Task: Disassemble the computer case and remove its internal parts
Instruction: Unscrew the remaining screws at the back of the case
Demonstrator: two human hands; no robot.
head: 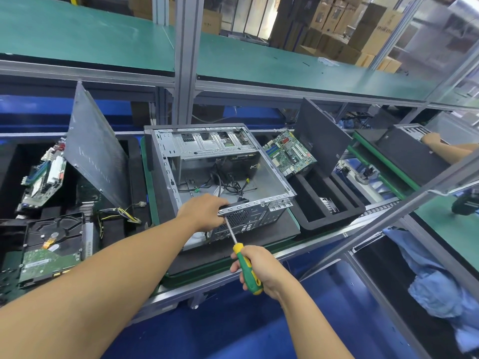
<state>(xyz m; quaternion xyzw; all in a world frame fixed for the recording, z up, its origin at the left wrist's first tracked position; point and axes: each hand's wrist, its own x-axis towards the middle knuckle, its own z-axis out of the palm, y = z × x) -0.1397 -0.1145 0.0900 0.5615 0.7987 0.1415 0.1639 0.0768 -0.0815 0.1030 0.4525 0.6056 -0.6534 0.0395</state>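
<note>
My right hand (261, 270) is wrapped round the screwdriver (243, 260), tip at the rear panel of the case (269, 174), prob. on a screw, though I can't see its head. Left hand (204, 212) grips the case's near top edge, steadying it. Step: undoing rear screws. Next: keep tip seated, turn w/o slipping. Inside, mostly loose cables (230, 187); a circuit board (290, 154) leans beyond, right.

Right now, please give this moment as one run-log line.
left hand: grips computer case rear edge | right hand: holds screwdriver, tip at rear panel | motherboard: out, right of case
</note>
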